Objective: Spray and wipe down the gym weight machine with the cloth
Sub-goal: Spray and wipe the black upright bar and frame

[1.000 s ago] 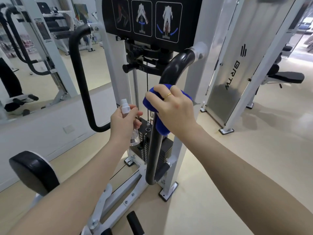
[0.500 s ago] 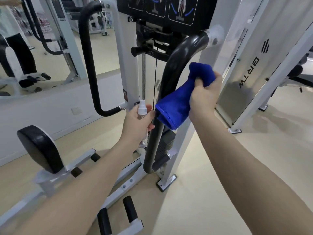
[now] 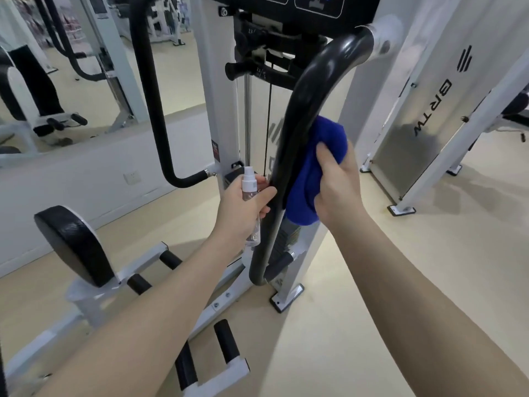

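Here, the right hand (image 3: 337,181) clamps the blue cloth (image 3: 312,173) against the black curved handlebar (image 3: 297,133), lower than half a second ago: the wipe proceeds downward. The left hand (image 3: 243,207) grips the spray bottle (image 3: 249,193). The instruction panel (image 3: 315,4) is cut off above.

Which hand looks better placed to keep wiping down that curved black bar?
The right hand. It grips the blue cloth, which lies against the black bar. The left hand is busy holding the spray bottle beside the bar.
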`<state>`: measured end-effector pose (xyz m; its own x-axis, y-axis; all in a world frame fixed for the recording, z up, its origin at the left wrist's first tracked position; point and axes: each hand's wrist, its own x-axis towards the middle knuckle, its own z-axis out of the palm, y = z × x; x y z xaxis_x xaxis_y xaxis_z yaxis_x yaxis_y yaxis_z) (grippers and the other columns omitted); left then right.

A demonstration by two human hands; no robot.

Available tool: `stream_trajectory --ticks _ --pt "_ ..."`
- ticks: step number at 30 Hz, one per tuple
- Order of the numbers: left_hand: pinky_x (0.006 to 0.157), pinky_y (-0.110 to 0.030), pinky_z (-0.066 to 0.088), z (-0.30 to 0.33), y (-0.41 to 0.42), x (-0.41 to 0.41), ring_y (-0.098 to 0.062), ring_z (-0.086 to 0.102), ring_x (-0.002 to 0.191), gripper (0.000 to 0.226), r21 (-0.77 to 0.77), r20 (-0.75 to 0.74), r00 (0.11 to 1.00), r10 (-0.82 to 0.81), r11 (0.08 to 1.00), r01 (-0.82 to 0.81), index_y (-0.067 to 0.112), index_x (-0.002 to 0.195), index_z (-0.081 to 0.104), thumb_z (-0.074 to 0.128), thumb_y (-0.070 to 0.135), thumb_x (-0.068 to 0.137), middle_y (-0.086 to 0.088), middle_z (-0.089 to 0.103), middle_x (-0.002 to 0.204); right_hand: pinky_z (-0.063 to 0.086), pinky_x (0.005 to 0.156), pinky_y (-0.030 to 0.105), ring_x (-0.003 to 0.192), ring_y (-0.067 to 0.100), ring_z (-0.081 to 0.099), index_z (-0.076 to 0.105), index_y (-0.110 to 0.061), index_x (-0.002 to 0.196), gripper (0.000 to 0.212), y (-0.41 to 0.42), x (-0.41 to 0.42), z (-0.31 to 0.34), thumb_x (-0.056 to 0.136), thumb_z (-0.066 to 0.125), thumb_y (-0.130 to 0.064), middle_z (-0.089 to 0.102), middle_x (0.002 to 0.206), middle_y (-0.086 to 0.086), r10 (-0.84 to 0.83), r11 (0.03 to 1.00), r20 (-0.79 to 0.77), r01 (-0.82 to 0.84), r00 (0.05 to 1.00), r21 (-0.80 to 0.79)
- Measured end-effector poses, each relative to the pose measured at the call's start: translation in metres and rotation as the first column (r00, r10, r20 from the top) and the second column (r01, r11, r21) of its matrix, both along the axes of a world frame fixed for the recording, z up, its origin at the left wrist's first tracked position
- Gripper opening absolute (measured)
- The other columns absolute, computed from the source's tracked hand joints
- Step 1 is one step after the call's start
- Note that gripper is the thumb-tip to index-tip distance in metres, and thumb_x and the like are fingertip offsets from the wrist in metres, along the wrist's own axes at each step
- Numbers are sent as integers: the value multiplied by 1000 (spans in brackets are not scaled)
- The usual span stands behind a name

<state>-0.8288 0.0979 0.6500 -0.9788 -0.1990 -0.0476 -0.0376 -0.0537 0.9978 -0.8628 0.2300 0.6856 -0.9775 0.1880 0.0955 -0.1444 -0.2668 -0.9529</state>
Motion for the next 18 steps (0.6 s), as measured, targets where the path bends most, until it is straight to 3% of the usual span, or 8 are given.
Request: stream_trajectory --ticks 4,8,10,12,14,18 --pt "63 -27 52 -2 -2 -2 -13 58 63 14 -14 10 1000 -24 1000 24 23 95 59 65 14 86 0 63 78 43 94 28 101 7 55 41 -24 127 30 -18 20 -19 98 43 -16 55 109 -11 -62 962 23 54 998 266" --pt "61 -29 50 5 -7 -3 -13 56 60 13 -67 19 996 -86 994 87 20 97 59 65 14 86 0 62 74 42 84 26 91 5 55 41 -25 120 27 -27 30 -17 97 42 -12 54 98 -14 -165 940 68 136 984 311" --pt "58 -28 48 10 -11 -3 -13 55 58 11 -113 24 994 -110 987 112 17 98 60 63 15 87 -2 61 72 42 78 21 89 9 55 40 -24 112 24 -36 37 -3 94 48 -10 54 98 -7 -288 912 -35 285 957 296" --pt "55 -27 47 15 -14 -2 -12 53 56 9 -97 28 993 -111 989 113 15 97 60 62 16 88 -3 60 69 40 76 12 89 11 51 41 -20 109 30 -47 45 7 88 54 -4 51 104 0 -343 847 -237 408 909 342" --pt "56 -26 50 18 -20 0 -10 54 54 9 -62 28 994 -110 992 112 15 96 61 64 18 88 -3 60 68 36 74 6 87 12 48 46 -12 111 37 -51 46 9 80 57 4 48 110 8 -338 722 -395 504 854 473" --pt "61 -27 53 17 -36 1 -12 57 57 9 -20 1 994 -106 994 106 18 96 62 64 21 88 -7 63 74 45 67 28 84 31 56 47 -12 110 48 -41 36 -5 68 58 6 50 109 13 -214 316 -685 713 696 626"
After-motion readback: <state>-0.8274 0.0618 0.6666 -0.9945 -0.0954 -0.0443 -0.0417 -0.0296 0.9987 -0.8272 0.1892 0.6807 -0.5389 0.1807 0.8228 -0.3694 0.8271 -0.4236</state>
